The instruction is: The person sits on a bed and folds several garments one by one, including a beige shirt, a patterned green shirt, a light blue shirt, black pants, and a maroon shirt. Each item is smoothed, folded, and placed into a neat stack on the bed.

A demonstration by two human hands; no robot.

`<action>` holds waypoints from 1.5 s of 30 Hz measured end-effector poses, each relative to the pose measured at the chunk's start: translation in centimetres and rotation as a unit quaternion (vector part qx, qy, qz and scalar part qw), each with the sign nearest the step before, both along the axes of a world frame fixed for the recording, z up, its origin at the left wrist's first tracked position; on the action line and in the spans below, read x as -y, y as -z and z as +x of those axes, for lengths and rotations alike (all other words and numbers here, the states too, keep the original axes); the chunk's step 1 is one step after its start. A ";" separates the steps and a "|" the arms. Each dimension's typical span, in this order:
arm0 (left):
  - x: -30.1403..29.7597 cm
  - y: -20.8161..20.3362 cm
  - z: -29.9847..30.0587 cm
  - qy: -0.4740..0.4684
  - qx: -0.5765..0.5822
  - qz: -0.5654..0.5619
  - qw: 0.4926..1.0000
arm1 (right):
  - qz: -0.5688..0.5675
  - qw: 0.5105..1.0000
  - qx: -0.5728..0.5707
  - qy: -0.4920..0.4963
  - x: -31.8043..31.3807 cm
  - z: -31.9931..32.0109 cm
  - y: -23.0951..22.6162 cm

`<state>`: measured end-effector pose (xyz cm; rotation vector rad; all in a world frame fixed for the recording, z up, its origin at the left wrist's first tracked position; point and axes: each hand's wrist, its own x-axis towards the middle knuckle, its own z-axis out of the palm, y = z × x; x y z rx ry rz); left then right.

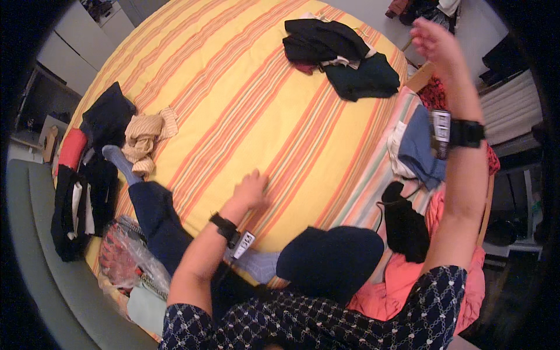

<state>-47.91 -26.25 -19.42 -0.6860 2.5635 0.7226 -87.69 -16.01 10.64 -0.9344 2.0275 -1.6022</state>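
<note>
Striped bedspread (pixel 245 111) under left hand (pixel 251 189)

A person, seen from above, wears a dark navy top printed with a small white chain-link lattice; its short sleeves (pixel 434 303) end above the elbows, leaving the forearms bare. The left hand (pixel 252 189) has a black band (pixel 225 227) at the wrist, with a small white tag bearing black marks hanging just below it. The right hand (pixel 434 39) has a wider black band (pixel 466 133) at the wrist, with a similar black-and-white tag beside it. The legs are in dark navy trousers (pixel 154 219). Grey-blue socks (pixel 119 160) cover both feet.
</note>
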 end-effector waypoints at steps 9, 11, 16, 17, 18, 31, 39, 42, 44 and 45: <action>-2.3 6.0 0.3 0.015 0.044 -0.072 0.996 | 0.146 0.914 0.257 0.278 5.2 -9.7 28.8; -2.4 6.1 0.2 0.009 0.041 -0.080 0.996 | 0.168 0.886 0.294 0.317 6.8 -8.6 32.3; -2.5 6.2 0.1 -0.001 0.018 -0.080 0.997 | 0.126 0.858 0.236 0.438 9.6 -8.3 37.2; -2.5 6.2 0.1 -0.001 0.020 -0.079 0.997 | 0.169 0.839 0.204 0.475 9.5 -8.8 37.6; -2.5 6.2 0.1 0.000 0.016 -0.090 0.996 | 0.208 0.826 0.174 0.494 9.4 -9.0 38.0; -3.1 7.0 0.1 0.001 0.026 -0.112 0.993 | -0.110 0.817 0.463 0.326 10.6 -9.8 37.2; -3.0 7.1 -0.5 0.021 0.066 -0.128 0.989 | -0.214 0.846 0.333 0.356 7.9 -7.1 37.6; -3.3 7.1 -0.5 0.013 0.061 -0.115 0.991 | -0.227 0.862 0.320 0.322 5.5 -1.7 36.1; -3.1 7.0 -0.4 0.015 0.076 -0.124 0.989 | -0.251 0.854 0.327 0.316 4.2 3.8 35.6; -2.8 6.9 -0.3 0.003 0.045 -0.091 0.995 | -0.256 0.841 0.361 0.311 3.5 7.0 35.4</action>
